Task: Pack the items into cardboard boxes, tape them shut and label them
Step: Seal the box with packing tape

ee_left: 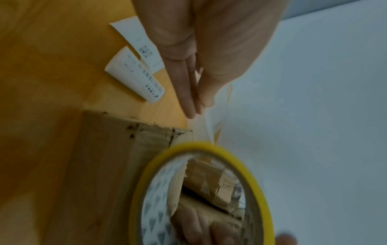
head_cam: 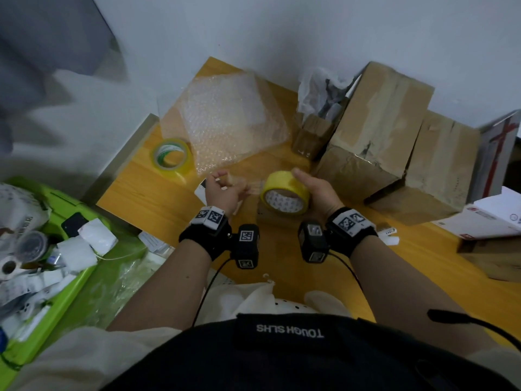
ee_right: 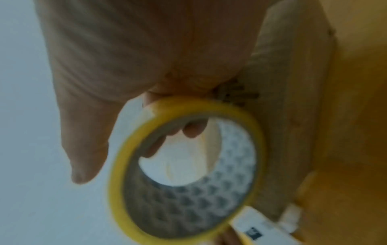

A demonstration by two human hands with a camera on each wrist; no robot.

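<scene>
Both hands work above a small box (head_cam: 270, 214) on the desk (head_cam: 146, 193): right hand (head_cam: 317, 193) grips the tape roll (head_cam: 284, 193), left hand (head_cam: 225, 190) pinches its free end, strip stretched sideways between them. Beyond the roll, bubble wrap (head_cam: 228, 122); taped boxes (head_cam: 377, 131) crowd its right.

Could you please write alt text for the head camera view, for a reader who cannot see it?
A person's right hand grips a yellow tape roll while the left hand pinches its pulled-out clear strip, above a small cardboard box on a wooden table. Bubble wrap, a second tape roll and larger taped boxes lie behind.
</scene>
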